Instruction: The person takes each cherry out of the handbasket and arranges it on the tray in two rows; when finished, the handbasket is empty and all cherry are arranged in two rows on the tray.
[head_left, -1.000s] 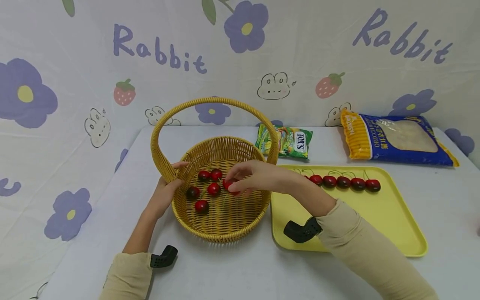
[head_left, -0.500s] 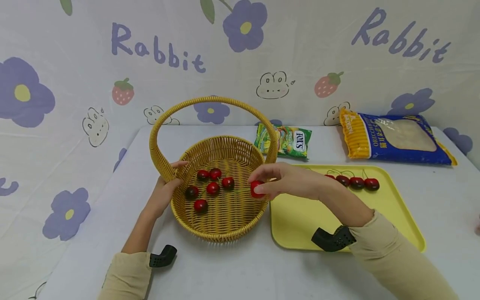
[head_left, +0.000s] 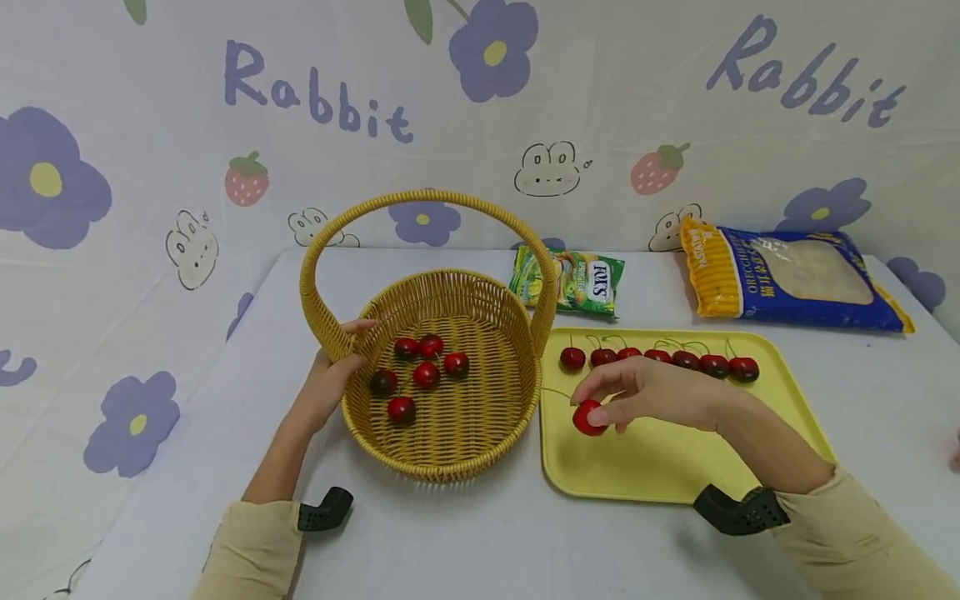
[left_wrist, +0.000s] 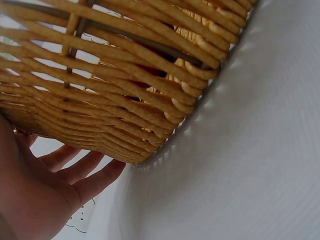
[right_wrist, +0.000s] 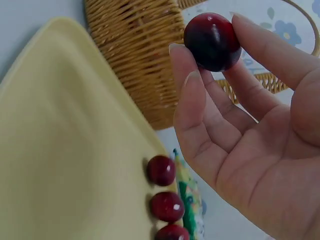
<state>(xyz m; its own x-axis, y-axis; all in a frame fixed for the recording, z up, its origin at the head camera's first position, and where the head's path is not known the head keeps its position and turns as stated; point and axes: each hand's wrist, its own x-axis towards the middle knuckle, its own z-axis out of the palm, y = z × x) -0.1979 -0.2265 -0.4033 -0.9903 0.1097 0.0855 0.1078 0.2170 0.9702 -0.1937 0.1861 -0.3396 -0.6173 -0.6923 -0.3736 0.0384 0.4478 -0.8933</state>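
My right hand (head_left: 652,393) pinches a dark red cherry (right_wrist: 212,42) between thumb and fingertips, over the left part of the yellow tray (head_left: 645,467). The cherry's thin stem points left toward the basket rim. A round woven basket (head_left: 465,433) with a tall hoop handle stands at the centre. My left hand (head_left: 333,379) holds its left side where the handle meets the rim; in the left wrist view the fingers (left_wrist: 100,181) lie along the outer wall. Several cherries (head_left: 427,375) lie on the basket's floor, toward its left half. Others (head_left: 686,360) form a row along the tray's far edge.
Behind the basket and tray lies a green snack packet (head_left: 573,283). A blue and yellow pasta bag (head_left: 798,279) is at the back right. A patterned cloth (head_left: 480,133) hangs behind the white table (head_left: 450,542). Each wrist carries a black mount (head_left: 738,510).
My right hand has moved from above the basket rightward to over the tray, carrying a cherry. The left end of the cherry row is uncovered. The left hand stays on the basket.
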